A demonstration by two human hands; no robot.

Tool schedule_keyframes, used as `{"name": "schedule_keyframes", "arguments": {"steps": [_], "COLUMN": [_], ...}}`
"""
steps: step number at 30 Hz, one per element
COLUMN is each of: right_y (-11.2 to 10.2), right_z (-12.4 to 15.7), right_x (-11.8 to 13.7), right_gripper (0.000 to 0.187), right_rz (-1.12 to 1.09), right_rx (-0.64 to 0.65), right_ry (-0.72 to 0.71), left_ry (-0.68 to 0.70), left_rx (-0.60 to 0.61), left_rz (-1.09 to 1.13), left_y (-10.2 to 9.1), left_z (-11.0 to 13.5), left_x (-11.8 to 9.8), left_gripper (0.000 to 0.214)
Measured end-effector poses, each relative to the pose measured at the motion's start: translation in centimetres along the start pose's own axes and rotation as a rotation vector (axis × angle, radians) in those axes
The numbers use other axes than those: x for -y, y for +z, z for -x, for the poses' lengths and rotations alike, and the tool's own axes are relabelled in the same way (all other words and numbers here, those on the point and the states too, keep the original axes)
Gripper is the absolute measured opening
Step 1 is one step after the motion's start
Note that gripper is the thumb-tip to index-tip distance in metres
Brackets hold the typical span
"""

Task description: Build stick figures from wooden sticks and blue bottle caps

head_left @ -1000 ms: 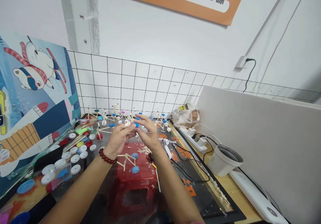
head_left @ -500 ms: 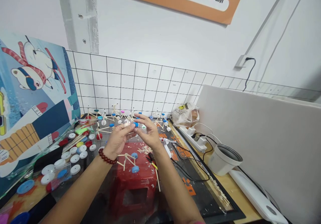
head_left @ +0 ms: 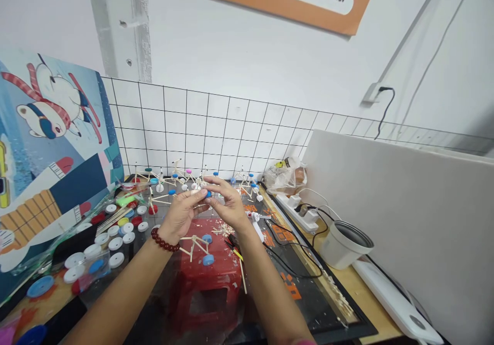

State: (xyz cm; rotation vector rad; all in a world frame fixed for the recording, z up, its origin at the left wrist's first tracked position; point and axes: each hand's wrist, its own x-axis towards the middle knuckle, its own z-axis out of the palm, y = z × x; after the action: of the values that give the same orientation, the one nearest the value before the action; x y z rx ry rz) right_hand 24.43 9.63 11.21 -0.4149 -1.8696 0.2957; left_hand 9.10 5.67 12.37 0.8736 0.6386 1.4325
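Observation:
My left hand (head_left: 180,213), with a red bead bracelet on its wrist, pinches a small blue bottle cap (head_left: 209,194) from the left. The thumb and fingers of my right hand (head_left: 230,207) close on the same cap from the right, partly hiding it. Both hands are raised above a red plastic stool (head_left: 210,275). Below them, a small frame of wooden sticks (head_left: 192,247) with light blue cap wheels rests on the stool. Pliers (head_left: 233,246) and a pile of stick scraps (head_left: 224,230) lie by my right forearm.
Loose bottle caps (head_left: 115,243) cover the left side. Several stick-and-cap models (head_left: 175,177) stand along the back by the wire grid. A glue gun (head_left: 255,224), its black cable, a power strip (head_left: 301,213) and a white pot (head_left: 343,247) are at the right.
The fingers of my right hand have curled slightly further over the blue cap. Both hands otherwise stay in nearly the same place.

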Motion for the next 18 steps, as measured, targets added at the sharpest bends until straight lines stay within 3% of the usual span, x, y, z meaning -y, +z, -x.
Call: {"name": "schedule_keyframes", "arguments": {"steps": [18], "right_y": [0.05], "right_z": [0.02], "right_x": [0.20], "right_gripper": [0.022], "right_rz": [-0.123], "right_rx": [-0.051], "right_ry": [0.002], "left_ry": [-0.020], "left_rx": [-0.020], "left_rz": [-0.043], "left_y": [0.09], "left_z": [-0.07], "left_x": [-0.11], "left_gripper": [0.035]}}
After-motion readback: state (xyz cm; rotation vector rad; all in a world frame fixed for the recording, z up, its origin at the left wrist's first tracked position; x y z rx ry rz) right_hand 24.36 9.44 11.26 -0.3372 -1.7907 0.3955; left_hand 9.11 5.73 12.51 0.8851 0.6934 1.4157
